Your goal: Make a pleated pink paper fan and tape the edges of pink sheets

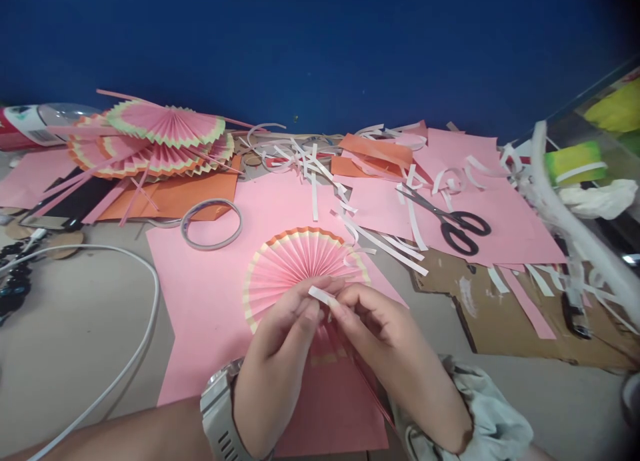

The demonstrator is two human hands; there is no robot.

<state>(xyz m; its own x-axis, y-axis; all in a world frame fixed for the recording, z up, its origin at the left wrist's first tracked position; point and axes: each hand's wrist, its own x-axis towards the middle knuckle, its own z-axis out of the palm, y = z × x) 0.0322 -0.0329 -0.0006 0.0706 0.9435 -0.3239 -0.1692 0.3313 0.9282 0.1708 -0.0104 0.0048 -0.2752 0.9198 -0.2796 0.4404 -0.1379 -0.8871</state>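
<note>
A round pleated paper fan (290,274), pink with cream bands and an orange edge at its far side, is under both hands. My left hand (280,354), with a watch at the wrist, is closed at the fan's middle; its fingertips are partly hidden. My right hand (395,341) is closed, pinching a short white paper strip (320,294) between thumb and forefinger over the fan's centre. The strip's free end points toward my left fingers. A large pink sheet (210,314) spreads beneath the fan. Thin pink strips run down from the fan beside my right wrist.
A tape roll (212,244) lies left of the fan, and black-handled scissors (453,224) lie right. Finished fans (170,127) are stacked back left. White paper scraps (315,164) litter the back. Cardboard (500,321) lies right; a white cable (150,314) loops at left.
</note>
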